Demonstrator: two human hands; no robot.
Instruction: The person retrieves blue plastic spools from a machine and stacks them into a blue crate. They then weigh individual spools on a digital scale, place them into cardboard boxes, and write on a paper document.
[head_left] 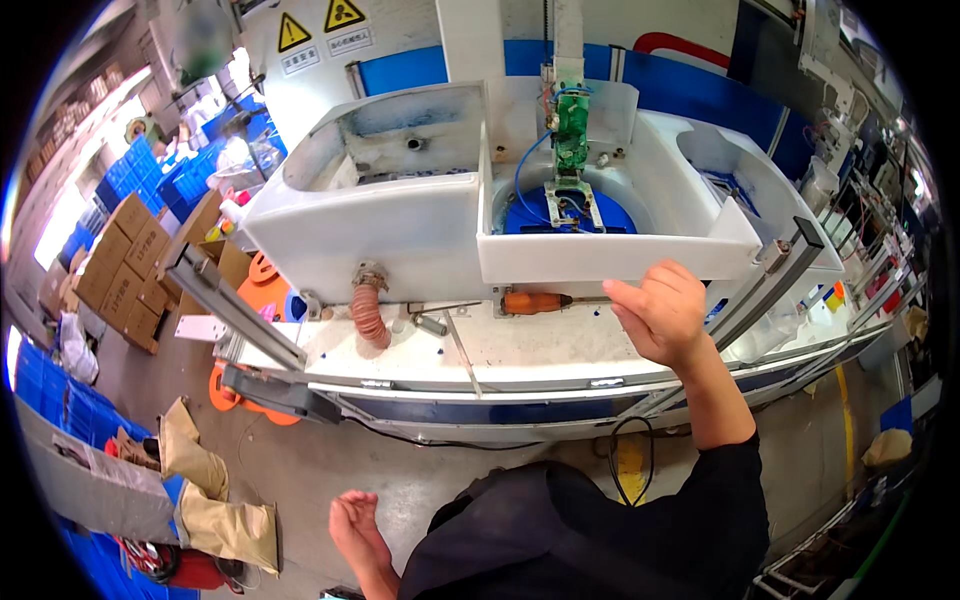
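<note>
My right hand (pixel 660 312) reaches over the white bench, in front of the right-hand white bowl housing (pixel 620 256). Its fingers are curled together; what they hold, if anything, is hidden. The orange-handled screwdriver (pixel 535 303) lies on the bench to its left, shaft pointing towards my fingertips; I cannot tell whether they touch. Low by my body, over the floor, is my left hand (pixel 358 525) with bent, closed fingers; their inner side does not show. Inside the housing a green-and-metal mechanism (pixel 571 140) stands above a round blue disc (pixel 617 218).
A ribbed reddish hose (pixel 369 318) hangs from the left housing (pixel 360 235). Metal frame posts (pixel 238 312) rise at both sides of the bench. A hex key (pixel 445 306) and a small metal cylinder (pixel 430 325) lie on it. Cardboard boxes (pixel 125 265) are stacked at left.
</note>
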